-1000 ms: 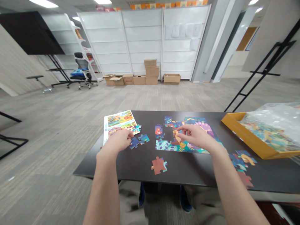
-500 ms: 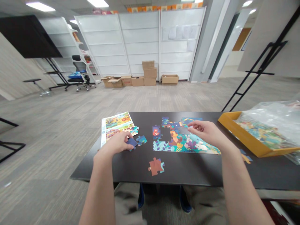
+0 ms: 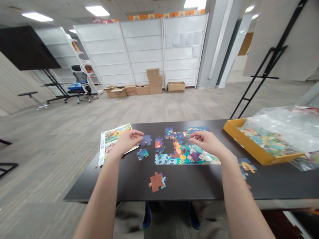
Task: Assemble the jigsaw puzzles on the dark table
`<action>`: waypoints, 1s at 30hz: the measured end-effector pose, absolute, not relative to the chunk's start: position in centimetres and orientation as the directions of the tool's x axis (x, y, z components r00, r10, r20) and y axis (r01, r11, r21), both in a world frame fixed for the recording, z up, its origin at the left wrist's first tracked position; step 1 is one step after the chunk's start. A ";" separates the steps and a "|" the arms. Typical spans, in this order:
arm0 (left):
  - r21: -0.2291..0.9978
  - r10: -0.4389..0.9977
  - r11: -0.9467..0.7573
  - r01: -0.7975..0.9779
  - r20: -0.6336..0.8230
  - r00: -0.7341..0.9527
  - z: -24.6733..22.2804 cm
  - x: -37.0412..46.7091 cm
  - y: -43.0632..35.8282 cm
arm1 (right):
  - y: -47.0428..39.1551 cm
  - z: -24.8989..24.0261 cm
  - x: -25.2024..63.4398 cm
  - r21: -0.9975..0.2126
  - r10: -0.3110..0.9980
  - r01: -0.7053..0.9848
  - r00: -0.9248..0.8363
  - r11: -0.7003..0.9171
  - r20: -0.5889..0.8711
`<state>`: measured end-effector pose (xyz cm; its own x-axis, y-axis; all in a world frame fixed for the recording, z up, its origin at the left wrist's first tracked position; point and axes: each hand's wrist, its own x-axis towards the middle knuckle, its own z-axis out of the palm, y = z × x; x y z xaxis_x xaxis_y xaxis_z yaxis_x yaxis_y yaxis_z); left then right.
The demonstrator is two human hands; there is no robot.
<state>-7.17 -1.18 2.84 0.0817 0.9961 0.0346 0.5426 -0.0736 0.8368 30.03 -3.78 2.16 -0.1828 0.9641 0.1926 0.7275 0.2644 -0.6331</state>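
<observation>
My left hand pinches a dark blue puzzle piece by its left edge, over the right side of the picture sheet. Just below that piece lies a blue-green piece. My right hand is over the upper right of the partly joined puzzle, thumb and fingertips close together; whether anything is between them is too small to tell. A piece with a red animal sits at the puzzle's left. Nearer the front edge lies a brown piece.
A yellow box with puzzle pieces and clear plastic wrap stands at the right of the black table. Loose pieces lie beside my right forearm. Cardboard boxes stand on the floor beyond.
My left hand has lifted the dark blue piece and moved it up and slightly right, away from beside the blue-green piece. The whole view has shifted a little.
</observation>
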 end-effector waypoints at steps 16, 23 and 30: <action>0.882 0.982 -0.058 0.469 -0.035 0.187 -2.0 -0.8 11.8 | -3.1 1.5 30.0 -0.729 0.972 0.646 -0.196 0.227 0.129; 0.855 0.980 -0.084 0.511 -0.021 0.197 -2.8 -1.2 12.1 | -3.1 1.2 30.1 -0.715 0.972 0.663 -0.206 0.223 0.112; 0.780 0.976 -0.179 0.599 0.064 0.208 -3.2 -0.9 12.3 | -3.0 1.2 29.9 -0.715 0.966 0.654 -0.220 0.248 0.135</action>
<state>-0.87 12.29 -3.24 0.2082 0.9760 0.0644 0.5989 -0.1793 0.7805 29.90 -3.02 1.21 -0.2198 0.9662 0.1345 0.6535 0.2482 -0.7150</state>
